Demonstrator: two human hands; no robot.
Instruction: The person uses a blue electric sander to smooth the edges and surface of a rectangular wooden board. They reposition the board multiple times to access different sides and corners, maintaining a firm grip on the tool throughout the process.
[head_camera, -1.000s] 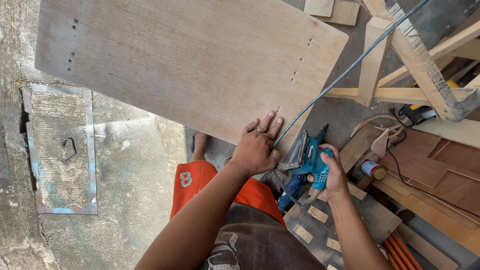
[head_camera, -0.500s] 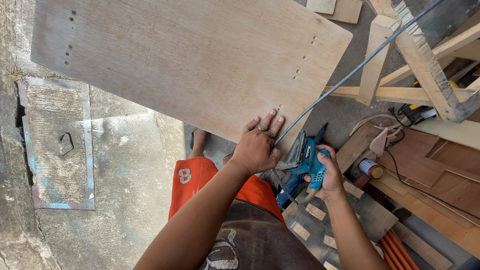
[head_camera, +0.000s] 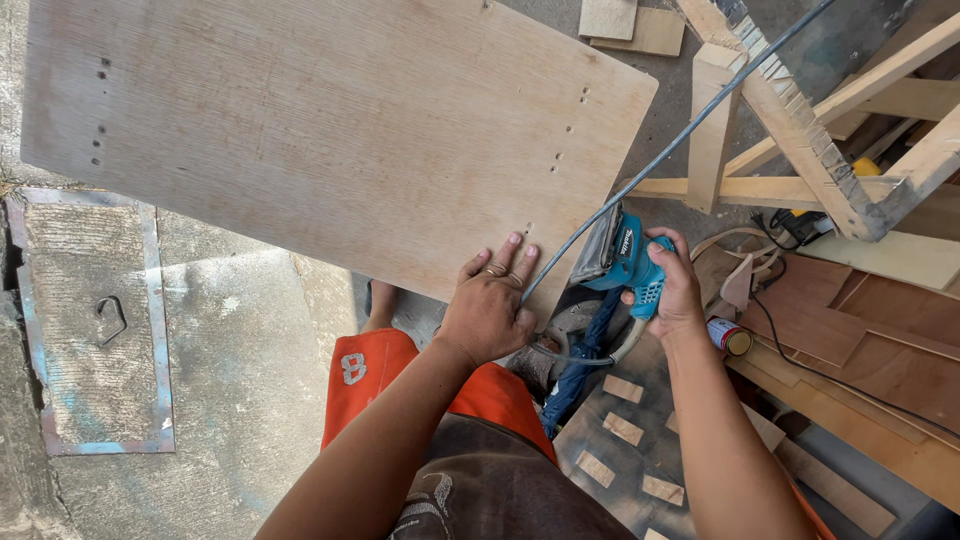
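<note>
**One plywood sheet, one teal sander, two hands**

One broad plywood sheet (head_camera: 330, 130), pale and fine-grained, fills the far side, with small drilled holes clustered near its left and right ends; its far edge is cut off. The left hand (head_camera: 487, 308) lies flat and open on its near edge, two rings showing. Just right, the right hand (head_camera: 672, 290) grips one teal electric sander (head_camera: 625, 258), held beside the sheet's right corner. One grey cable (head_camera: 690, 130) runs far-right. One small can (head_camera: 729, 337) sits near scattered wood offcuts.

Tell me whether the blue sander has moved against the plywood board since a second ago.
Yes. The right hand has lifted the blue sander up along the plywood board edge, away from the left hand.
</note>
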